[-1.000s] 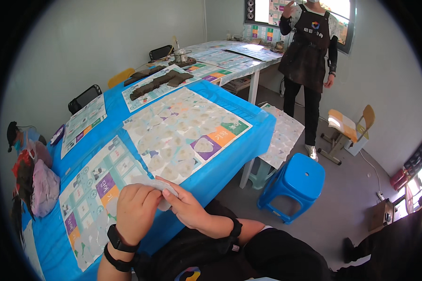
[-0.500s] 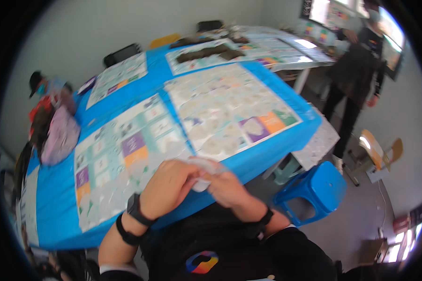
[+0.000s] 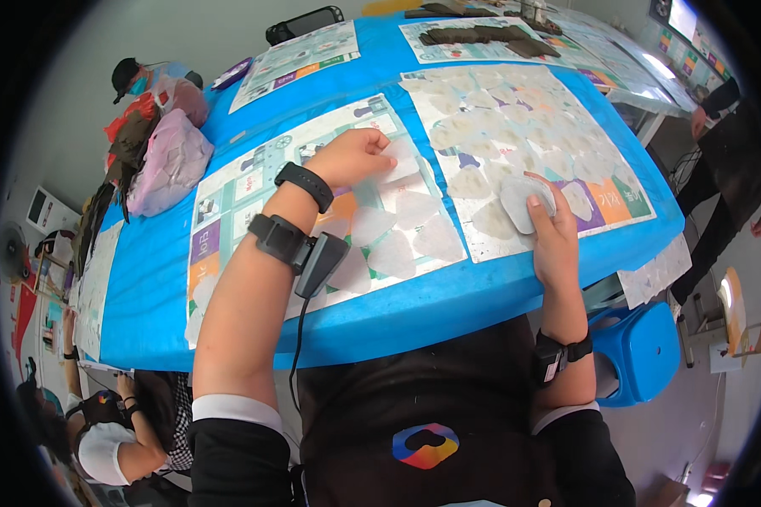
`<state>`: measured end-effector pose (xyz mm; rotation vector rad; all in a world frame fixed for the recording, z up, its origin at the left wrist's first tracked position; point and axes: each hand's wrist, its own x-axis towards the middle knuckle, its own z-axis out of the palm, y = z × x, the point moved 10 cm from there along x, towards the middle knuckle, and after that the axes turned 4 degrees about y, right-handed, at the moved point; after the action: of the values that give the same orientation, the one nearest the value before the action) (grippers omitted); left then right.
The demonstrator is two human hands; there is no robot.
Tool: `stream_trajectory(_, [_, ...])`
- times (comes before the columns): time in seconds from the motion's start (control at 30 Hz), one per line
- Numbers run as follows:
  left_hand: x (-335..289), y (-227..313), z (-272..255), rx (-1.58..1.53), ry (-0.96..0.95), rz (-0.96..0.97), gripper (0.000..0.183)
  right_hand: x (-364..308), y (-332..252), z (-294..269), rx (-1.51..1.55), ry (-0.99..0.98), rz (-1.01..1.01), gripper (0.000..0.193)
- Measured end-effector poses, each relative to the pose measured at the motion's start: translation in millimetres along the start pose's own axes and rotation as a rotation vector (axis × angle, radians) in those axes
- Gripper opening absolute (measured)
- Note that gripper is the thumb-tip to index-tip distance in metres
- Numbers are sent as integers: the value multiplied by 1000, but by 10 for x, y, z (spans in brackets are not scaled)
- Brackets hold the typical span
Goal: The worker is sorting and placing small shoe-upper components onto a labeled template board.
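My left hand (image 3: 357, 158) is over the left printed mat (image 3: 254, 182), its thumb and fingers pinching the edge of a thin white paper piece (image 3: 404, 162). Nearer to me, several similar rounded white pieces (image 3: 406, 247) lie flat on that mat, some overlapping. In my right hand (image 3: 558, 241), a small stack of rounded white paper pieces (image 3: 524, 203) is held between thumb and fingers, above the near part of the right printed mat (image 3: 524, 247). Many pale rounded pieces (image 3: 469, 182) with brownish middles cover that mat.
A blue cloth (image 3: 380, 325) covers the table. Plastic bags (image 3: 173, 165) sit at its left edge. Dark brown strips (image 3: 490, 38) lie on a far mat. A blue stool (image 3: 647, 355) stands at right, near a person in dark clothes (image 3: 723, 190). Another person (image 3: 114, 439) is at lower left.
My hands, together at the table's near edge before, have parted. The left has reached forward over the left mat with a piece; the right has moved right with the stack. The view has shifted.
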<state>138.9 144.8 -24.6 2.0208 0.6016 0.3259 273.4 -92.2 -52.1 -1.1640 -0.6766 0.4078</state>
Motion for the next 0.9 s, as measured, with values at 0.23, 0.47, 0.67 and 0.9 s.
stream_trajectory(0.23, [109, -124, 192, 32, -61, -105, 23, -19, -116, 5, -84, -5, -59, 30])
stream_trajectory(0.47, [122, -156, 289, 93, 10, -122, 18, -34, -110, 0, -109, -8, -55, 30])
stream_trajectory(0.67, [113, -126, 232, 145, 75, -47, 17, -27, -109, -6, -90, -14, -73, 30])
stream_trajectory(0.9, [123, -206, 184, 100, 145, -18, 16, -20, -109, 15, -56, -28, -68, 30])
